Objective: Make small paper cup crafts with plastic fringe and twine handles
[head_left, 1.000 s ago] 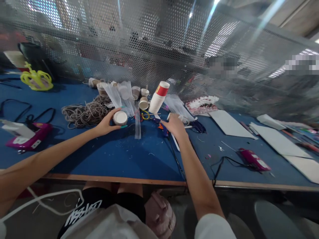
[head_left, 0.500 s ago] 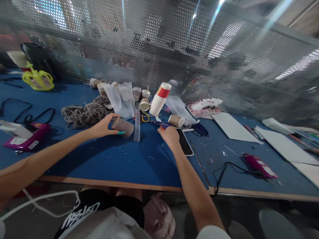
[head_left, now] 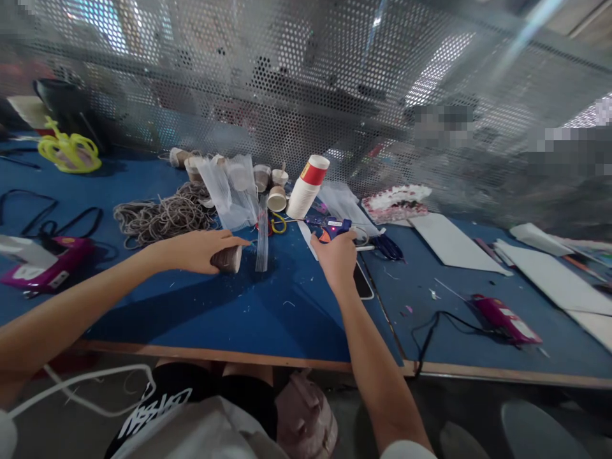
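My left hand (head_left: 198, 250) is wrapped over the top of a small cup covered in grey-brown twine (head_left: 227, 259); the open end or base facing right shows pale. In my right hand (head_left: 338, 258) is a dark blue hot glue gun (head_left: 339, 224) with an orange trigger and a lit red light, its nozzle pointing left. Beneath that hand lies a phone (head_left: 362, 284), mostly covered. Between the hands are clear glue sticks (head_left: 262, 239) and yellow-handled scissors (head_left: 278, 223). A leaning stack of white paper cups (head_left: 302, 194) stands just behind.
A heap of grey twine (head_left: 165, 217) and several small wrapped cups (head_left: 262, 178) sit behind my left hand. Purple devices lie at left (head_left: 52, 261) and right (head_left: 504, 319). A yellow crown (head_left: 69, 153) stands far left; white boards (head_left: 456, 242) lie right. A perforated metal screen (head_left: 287, 83) backs the table.
My right hand has lifted the glue gun and moved slightly right. My left hand has shifted its hold over the twine-covered cup, which has turned and moved a little left.
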`<action>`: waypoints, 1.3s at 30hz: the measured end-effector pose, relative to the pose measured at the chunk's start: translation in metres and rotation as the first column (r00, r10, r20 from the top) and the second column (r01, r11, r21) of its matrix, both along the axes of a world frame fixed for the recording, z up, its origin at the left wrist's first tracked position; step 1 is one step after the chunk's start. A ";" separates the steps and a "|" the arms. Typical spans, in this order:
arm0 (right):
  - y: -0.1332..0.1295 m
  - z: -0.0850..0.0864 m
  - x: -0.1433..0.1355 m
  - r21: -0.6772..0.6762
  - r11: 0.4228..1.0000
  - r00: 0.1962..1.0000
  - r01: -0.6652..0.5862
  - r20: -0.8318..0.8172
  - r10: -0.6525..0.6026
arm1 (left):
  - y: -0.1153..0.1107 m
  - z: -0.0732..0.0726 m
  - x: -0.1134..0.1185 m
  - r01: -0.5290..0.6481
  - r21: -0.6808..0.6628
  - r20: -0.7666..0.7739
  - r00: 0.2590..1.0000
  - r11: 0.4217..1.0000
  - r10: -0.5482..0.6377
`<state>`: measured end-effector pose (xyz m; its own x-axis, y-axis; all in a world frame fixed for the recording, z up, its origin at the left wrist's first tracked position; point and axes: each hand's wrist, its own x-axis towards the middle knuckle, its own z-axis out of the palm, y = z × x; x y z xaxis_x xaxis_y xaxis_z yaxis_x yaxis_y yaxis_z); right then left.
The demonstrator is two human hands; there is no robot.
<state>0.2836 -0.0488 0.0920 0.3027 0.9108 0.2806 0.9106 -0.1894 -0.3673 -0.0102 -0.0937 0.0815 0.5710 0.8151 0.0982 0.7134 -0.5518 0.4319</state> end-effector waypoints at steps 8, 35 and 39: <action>0.000 -0.013 0.000 0.326 0.944 0.946 -0.045 -0.290 0.145 | 0.038 -0.047 0.022 -0.057 -0.534 0.742 0.446 0.844 0.500; -0.002 -0.064 -0.044 0.642 0.699 0.875 -0.313 -0.092 0.476 | 0.036 -0.073 0.035 0.094 -0.544 0.823 0.251 0.834 0.509; 0.000 -0.064 -0.041 0.632 0.706 0.877 -0.321 -0.084 0.474 | 0.031 -0.071 0.038 -0.035 -0.482 0.832 0.295 0.875 0.470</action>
<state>0.2423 -0.0491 0.0276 0.0739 0.6385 0.7661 0.7274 0.4910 -0.4794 0.0276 -0.0626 0.0103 0.0459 0.9930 0.1090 -0.1830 -0.0989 0.9781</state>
